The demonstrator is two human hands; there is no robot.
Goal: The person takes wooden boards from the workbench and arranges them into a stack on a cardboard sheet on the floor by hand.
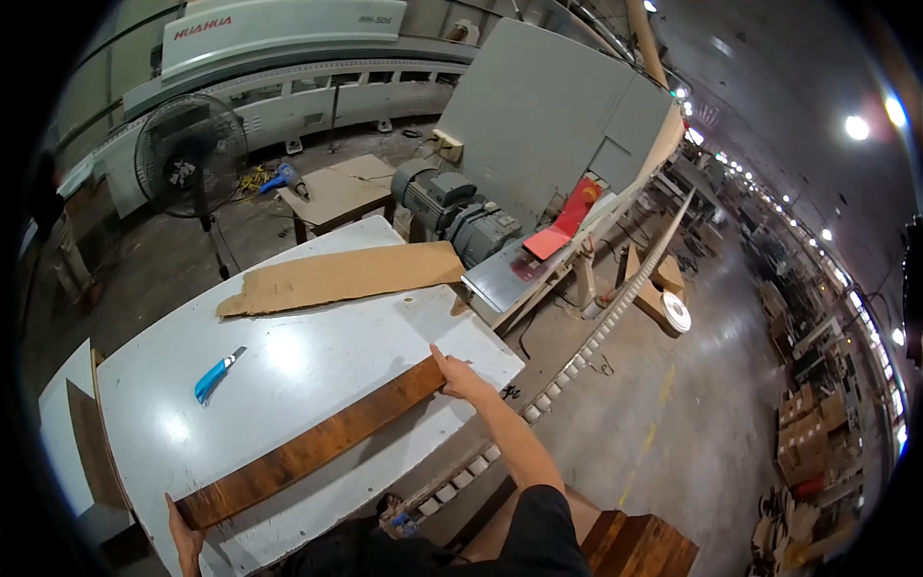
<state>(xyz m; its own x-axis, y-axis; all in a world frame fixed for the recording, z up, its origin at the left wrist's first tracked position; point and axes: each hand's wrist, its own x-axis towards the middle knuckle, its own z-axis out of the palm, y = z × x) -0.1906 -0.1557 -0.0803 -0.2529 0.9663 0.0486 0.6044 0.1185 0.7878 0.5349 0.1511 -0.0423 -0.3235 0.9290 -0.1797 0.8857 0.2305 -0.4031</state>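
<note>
Long brown board (317, 440) slanting across the white worktop (317, 361), its near-left and far-right ends held by part-closed left hand (186, 540) and right hand (463, 381), best steadied with even pressure

brown mottled board (312, 447), lower centre | white table (385, 332) | blue knife (213, 381), centre left | tan cardboard (346, 277) | red-orange guard (567, 223), upper centre
</note>
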